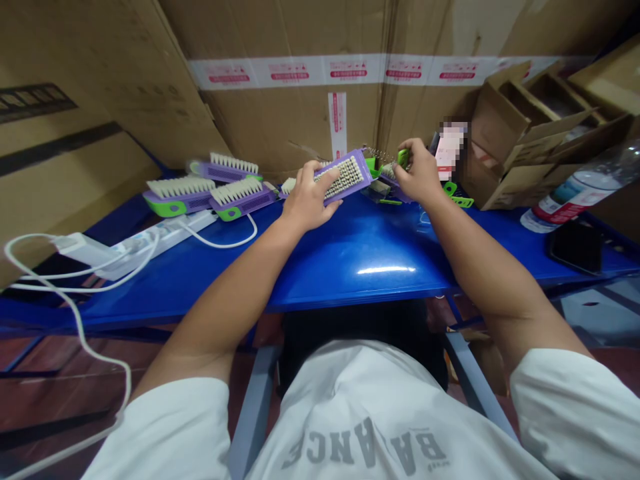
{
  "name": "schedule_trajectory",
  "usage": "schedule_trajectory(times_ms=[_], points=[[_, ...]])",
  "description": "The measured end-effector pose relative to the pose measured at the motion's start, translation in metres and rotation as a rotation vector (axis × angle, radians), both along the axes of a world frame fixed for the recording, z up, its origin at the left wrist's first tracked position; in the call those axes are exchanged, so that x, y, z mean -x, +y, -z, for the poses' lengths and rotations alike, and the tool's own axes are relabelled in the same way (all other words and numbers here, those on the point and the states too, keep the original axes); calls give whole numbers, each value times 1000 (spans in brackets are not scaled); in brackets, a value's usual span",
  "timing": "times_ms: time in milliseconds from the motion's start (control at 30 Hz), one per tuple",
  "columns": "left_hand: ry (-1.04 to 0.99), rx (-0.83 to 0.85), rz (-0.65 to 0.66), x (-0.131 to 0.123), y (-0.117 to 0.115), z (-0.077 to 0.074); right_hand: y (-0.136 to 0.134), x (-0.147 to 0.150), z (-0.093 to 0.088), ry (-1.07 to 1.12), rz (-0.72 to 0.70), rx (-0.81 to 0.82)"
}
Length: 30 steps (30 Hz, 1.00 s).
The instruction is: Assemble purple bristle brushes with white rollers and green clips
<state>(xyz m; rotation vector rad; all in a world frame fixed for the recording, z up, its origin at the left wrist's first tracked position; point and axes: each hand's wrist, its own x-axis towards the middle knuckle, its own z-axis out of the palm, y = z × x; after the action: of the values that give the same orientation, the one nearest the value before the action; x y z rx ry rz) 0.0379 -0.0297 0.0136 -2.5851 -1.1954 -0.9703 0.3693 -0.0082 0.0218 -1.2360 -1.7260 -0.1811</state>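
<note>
My left hand (310,200) is closed around a purple brush (347,175), its pale bristles turned up toward me. To its right, my right hand (419,170) is closed with a small green plastic part (403,158) at its fingertips. Thin wire-like springs show between the two hands, too fine to make out well. Under the right hand lie purple and green pieces, partly hidden by the fingers. Several purple brushes with green ends, such as this brush (237,197), rest bristles up at the left. Loose green parts (459,195) lie right of the right wrist.
A white power strip (155,243) with cables runs along the left of the blue table (360,260). Cardboard boxes (295,40) wall the back. At the right are open small cartons (520,133), a water bottle (570,197), a dark phone (576,247) and a propped phone (450,150).
</note>
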Motion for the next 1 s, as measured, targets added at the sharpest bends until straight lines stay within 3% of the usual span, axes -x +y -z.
schedule_trajectory(times_ms=[367, 1000], points=[[53, 33, -80, -1, -9, -5, -3, 2, -3, -80, 85, -12], [-13, 24, -49, 1, -2, 0, 17, -15, 9, -15, 71, 50]])
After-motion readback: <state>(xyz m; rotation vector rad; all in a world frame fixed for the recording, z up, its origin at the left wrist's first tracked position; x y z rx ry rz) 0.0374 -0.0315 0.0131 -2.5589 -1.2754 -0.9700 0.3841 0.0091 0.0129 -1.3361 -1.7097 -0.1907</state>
